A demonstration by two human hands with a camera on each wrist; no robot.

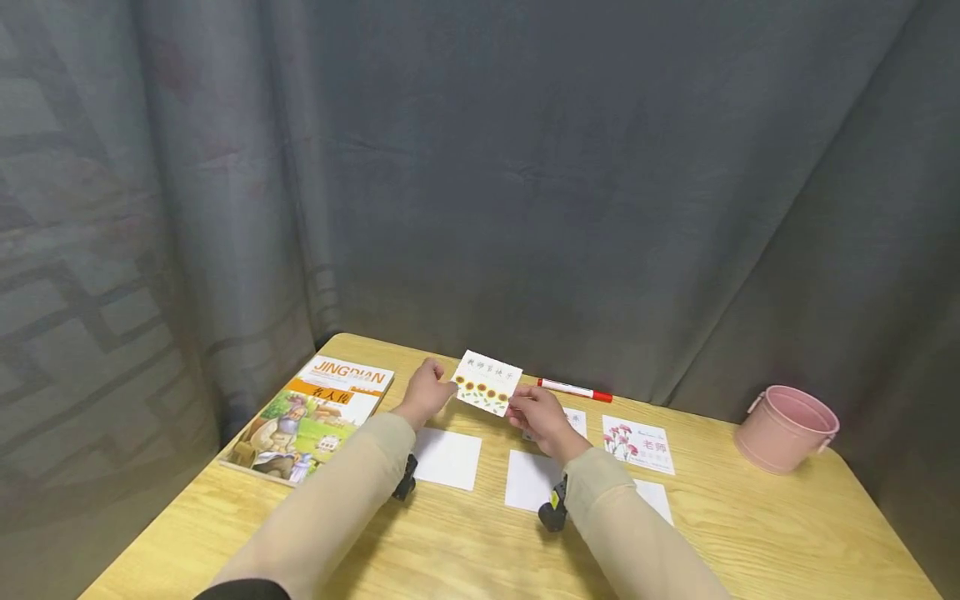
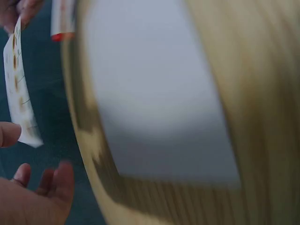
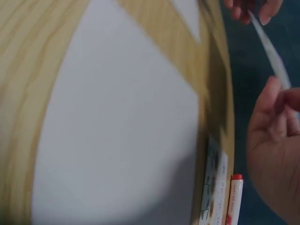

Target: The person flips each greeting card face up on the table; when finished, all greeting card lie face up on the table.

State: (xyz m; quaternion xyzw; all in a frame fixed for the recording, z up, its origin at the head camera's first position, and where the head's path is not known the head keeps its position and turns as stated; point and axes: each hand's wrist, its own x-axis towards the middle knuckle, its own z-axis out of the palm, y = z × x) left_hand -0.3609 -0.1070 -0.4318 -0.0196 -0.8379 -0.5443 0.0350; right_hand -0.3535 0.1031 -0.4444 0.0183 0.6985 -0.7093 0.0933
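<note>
Both hands hold a small white card with a row of sunflowers (image 1: 487, 382) up above the wooden table (image 1: 450, 542). My left hand (image 1: 427, 392) pinches its left edge and my right hand (image 1: 536, 414) pinches its lower right corner. In the left wrist view the sunflower card (image 2: 18, 84) shows edge-on beside my left hand's fingers (image 2: 42, 187). In the right wrist view the sunflower card (image 3: 272, 56) is a thin blurred strip above my right hand's fingers (image 3: 276, 122).
A picture book (image 1: 315, 417) lies at the left. Blank white cards (image 1: 447, 457) (image 1: 534, 481), a carnation card (image 1: 637, 443) and a red-capped marker (image 1: 573, 389) lie on the table. A pink bucket (image 1: 783, 427) stands at the right. A grey curtain hangs behind.
</note>
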